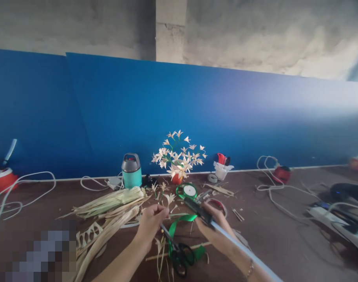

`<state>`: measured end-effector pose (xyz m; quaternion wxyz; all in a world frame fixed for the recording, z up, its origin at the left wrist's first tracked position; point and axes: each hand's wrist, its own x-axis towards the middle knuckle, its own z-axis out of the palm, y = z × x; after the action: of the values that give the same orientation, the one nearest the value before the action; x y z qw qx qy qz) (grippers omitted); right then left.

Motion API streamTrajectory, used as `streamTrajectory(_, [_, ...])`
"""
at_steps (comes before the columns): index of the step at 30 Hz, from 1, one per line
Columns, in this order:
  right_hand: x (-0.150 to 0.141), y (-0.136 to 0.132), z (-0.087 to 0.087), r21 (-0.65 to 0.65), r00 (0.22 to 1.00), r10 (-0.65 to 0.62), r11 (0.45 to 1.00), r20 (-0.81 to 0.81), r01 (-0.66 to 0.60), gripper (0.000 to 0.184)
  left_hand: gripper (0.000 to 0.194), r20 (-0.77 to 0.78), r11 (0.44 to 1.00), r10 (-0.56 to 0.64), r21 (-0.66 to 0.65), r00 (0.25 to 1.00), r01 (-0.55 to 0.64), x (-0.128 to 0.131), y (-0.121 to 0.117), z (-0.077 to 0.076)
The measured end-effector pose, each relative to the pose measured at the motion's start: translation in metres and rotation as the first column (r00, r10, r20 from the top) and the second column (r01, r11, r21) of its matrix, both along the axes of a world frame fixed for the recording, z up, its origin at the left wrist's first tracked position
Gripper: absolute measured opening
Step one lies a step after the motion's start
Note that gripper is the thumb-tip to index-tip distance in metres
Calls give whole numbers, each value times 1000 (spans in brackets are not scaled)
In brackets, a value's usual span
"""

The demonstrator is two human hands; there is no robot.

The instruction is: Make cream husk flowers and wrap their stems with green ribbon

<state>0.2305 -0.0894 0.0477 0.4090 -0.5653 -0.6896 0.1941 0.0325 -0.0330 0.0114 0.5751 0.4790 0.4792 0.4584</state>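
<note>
My left hand [152, 223] is closed in a pinch, with a small cream flower [169, 199] of dried husk standing just above the fingertips. Over the fingers of my right hand [217, 229] lies a black tool [199, 210] with a long pale rod [243, 248] running back along the forearm; the hand appears closed around it. A green ribbon [173, 225] curls between both hands. Below it lie black-handled scissors [181, 256], their blades pointing toward my left hand. Behind my hands, a flower arrangement [179, 158] stands in a small orange pot [176, 179].
Dried corn husks [108, 203] spread across the left, before a teal canister [132, 176]. A green ribbon spool [190, 190] lies behind my hands. A white cup [223, 171] holds red-handled tools. White cords [273, 188] loop along the blue partition [117, 109].
</note>
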Motion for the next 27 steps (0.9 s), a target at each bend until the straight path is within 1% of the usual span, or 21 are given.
streamTrajectory(1, [-9, 0, -1, -32, 998, 55, 998, -10, -55, 7, 28, -14, 1000, -1, -10, 1000, 1, 0, 2, -2])
streamTrajectory(4, [-27, 2, -12, 25, 998, 57, 998, -9, -56, 12, 27, -38, 1000, 13, -23, 999, -14, 0, 4, -4])
streamTrajectory(7, [-31, 6, -28, 56, 1000, 12, 998, -2, -12, 14, 27, -27, 999, 34, -24, 999, -35, 1, 1, -2])
streamTrajectory(10, [-29, 9, -37, 47, 1000, 7, 999, 21, -8, 16, 25, 7, 998, 34, -46, 999, -33, 4, -4, 2])
streamTrajectory(15, [-27, 10, -36, 31, 998, 7, 999, 60, -8, 16, 21, 56, 995, 7, -103, 998, -1, 6, -8, 1])
streamTrajectory(18, [-27, 10, -36, 19, 997, 15, 1000, 81, -17, 18, 20, 69, 995, 6, -104, 998, 2, 6, -9, 1])
streamTrajectory(27, [-25, 10, -41, -3, 997, 17, 1000, 76, -16, 14, 22, 69, 993, 2, -119, 998, 7, 7, -10, 5])
